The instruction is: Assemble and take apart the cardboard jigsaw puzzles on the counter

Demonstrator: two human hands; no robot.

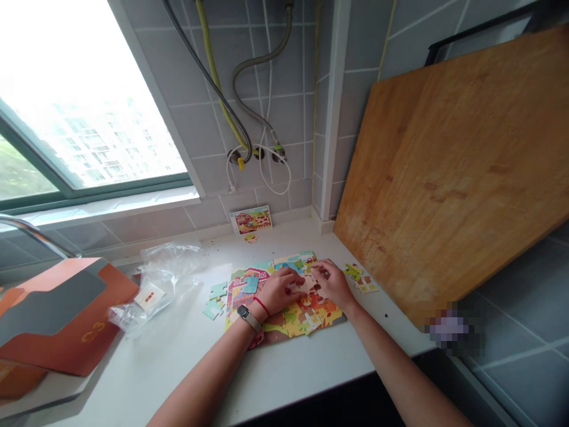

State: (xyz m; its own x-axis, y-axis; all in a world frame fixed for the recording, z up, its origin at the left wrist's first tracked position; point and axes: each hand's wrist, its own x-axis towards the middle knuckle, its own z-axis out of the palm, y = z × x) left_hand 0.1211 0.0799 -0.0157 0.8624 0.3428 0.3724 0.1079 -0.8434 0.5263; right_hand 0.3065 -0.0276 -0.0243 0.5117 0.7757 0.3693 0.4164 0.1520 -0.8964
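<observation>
A colourful jigsaw puzzle [291, 317] lies partly assembled on the white counter [186, 356]. My left hand [278, 290], with a watch and a red string on the wrist, rests on the puzzle, fingers curled onto a puzzle piece [307, 285]. My right hand [331, 283] meets it from the right, and its fingertips pinch the same piece. Loose pieces lie to the left [216, 299] and to the right [361, 277] of the puzzle. A small reference picture [251, 219] leans against the tiled wall behind.
A crumpled clear plastic bag [155, 284] lies left of the puzzle. Further left sits an orange and grey box [57, 314]. A large wooden board [457, 166] leans against the right wall. Hoses [242, 112] hang on the tiles, and a window [75, 107] is at the left.
</observation>
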